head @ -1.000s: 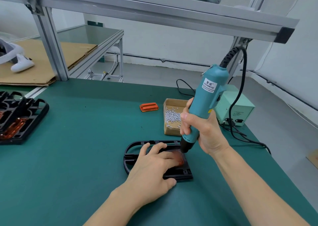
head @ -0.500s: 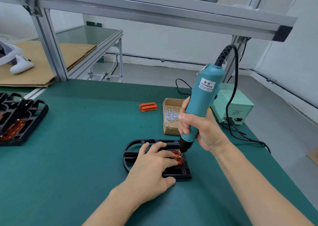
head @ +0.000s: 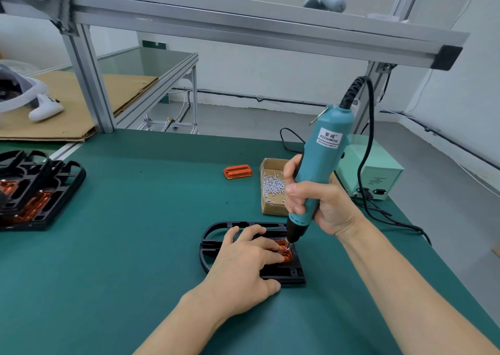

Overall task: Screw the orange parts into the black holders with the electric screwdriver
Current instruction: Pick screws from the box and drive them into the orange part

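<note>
A black holder (head: 213,235) lies flat on the green mat near the middle. An orange part (head: 285,249) sits in its right half. My left hand (head: 243,260) lies flat over the holder, fingers straight, pressing the orange part and the holder down. My right hand (head: 322,203) grips the teal electric screwdriver (head: 322,160), held nearly upright and leaning right. Its bit tip touches the far right corner of the orange part. A second loose orange part (head: 237,171) lies farther back on the mat.
A small cardboard box of screws (head: 272,185) stands just behind the holder. A pale green power unit (head: 378,176) with black cables sits at the right. A stack of black holders with orange parts (head: 38,189) lies at the left edge. An aluminium frame beam (head: 243,24) runs overhead.
The screwdriver has tilted more upright and its bit has come down onto the orange part's far right corner. My left hand has stayed pressed on the holder.
</note>
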The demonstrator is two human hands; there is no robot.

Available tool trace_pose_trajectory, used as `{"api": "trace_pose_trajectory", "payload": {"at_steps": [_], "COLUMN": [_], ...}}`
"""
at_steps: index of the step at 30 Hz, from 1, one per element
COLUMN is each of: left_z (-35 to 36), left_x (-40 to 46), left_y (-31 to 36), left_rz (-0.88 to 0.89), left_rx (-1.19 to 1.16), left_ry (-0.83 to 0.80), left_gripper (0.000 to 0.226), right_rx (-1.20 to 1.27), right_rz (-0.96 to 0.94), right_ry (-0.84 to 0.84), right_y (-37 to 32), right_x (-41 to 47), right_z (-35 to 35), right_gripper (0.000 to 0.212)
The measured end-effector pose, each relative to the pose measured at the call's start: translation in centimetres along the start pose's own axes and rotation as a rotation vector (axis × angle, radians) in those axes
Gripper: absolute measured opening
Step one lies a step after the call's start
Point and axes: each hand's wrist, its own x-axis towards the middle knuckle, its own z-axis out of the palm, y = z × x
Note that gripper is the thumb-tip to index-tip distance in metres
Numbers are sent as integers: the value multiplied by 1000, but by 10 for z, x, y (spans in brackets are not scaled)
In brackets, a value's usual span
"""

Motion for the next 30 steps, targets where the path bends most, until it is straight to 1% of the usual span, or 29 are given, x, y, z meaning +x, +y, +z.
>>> {"api": "trace_pose_trajectory", "payload": {"at_steps": [4,8,14,18,23,27,30], "left_z": [0,0,-1,-1,-1,-1,-1], "left_x": [0,1,0,-1,-1,-2,-2], "left_y": [0,0,0,0,1,2,1], "left_rz": [-5,-13,-16,-30,-39,-40,-39], "left_rx": [-3,4,13,0,-15,-3,2], "left_ry": [7,3,-3,-7,-2,3,-6], "left_gripper": [49,50,49,49,48,49,49], "right_rx": [-8,-105,-129,-83,106,303,345], "right_rz": [-5,-26,-60,-114,-211,-348,-481], "right_ry": [40,128,93,152,327,606,811], "right_y": [1,3,-4,-18,-23,-17,-13], "right_x": [0,4,6,3,-14,-36,-49], "right_z": [3,9,7,-2,-11,-23,-34], "right_gripper": [21,20,20,22,21,22,20]}}
